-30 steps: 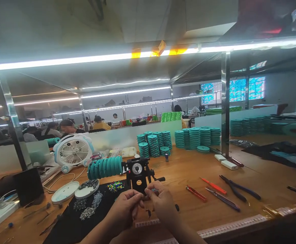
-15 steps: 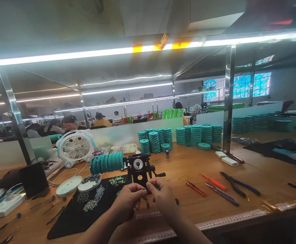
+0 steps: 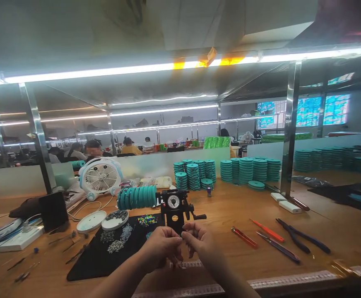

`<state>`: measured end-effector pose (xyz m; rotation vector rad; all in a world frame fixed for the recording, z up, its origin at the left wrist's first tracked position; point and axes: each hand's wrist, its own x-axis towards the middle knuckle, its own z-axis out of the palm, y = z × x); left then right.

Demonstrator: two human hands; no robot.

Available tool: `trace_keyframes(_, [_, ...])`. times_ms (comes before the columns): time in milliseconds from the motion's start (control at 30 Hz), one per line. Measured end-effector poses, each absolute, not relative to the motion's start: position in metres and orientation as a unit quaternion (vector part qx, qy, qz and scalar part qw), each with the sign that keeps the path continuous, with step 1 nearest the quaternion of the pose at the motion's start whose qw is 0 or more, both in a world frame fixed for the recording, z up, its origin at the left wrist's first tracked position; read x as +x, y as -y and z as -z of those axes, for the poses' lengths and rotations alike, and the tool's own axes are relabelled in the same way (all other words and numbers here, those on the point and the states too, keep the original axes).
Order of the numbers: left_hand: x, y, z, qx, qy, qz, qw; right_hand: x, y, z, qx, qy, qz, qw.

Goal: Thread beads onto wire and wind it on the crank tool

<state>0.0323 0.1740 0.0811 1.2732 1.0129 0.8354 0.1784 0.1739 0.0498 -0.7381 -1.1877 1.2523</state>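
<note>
My left hand [image 3: 164,245] and my right hand [image 3: 197,240] meet in front of the table edge, fingertips nearly touching. Each pinches thumb against fingers; what lies between them is too small to make out. Just behind them stands a black hand-cranked winder [image 3: 174,212] with a round dial and a crank handle [image 3: 199,216] on its right. A row of teal spools [image 3: 137,198] sits on its left side. Under the left forearm a black mat [image 3: 89,258] carries small metal parts [image 3: 116,246] and coloured beads [image 3: 147,220].
Stacked teal spools [image 3: 245,170] line the back by a frosted divider [image 3: 151,162]. Pliers [image 3: 303,236], tweezers [image 3: 278,247] and a red-handled tool [image 3: 244,237] lie at right. A fan [image 3: 101,177], a round dish [image 3: 115,220] and a dark phone-like slab [image 3: 53,212] stand left.
The whole view has shifted, so the bench appears further right and slightly lower. Both hands stay pinched together in front of the winder, with fingers slightly rearranged.
</note>
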Motion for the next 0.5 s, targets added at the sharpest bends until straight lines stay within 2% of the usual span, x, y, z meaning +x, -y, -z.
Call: trace_keyframes(500, [0.026, -0.169, -0.061, 0.494, -0.397, -0.426, 0.646, 0.17, -0.171, -0.047, -0.337, 0.482, -0.566, 0.578])
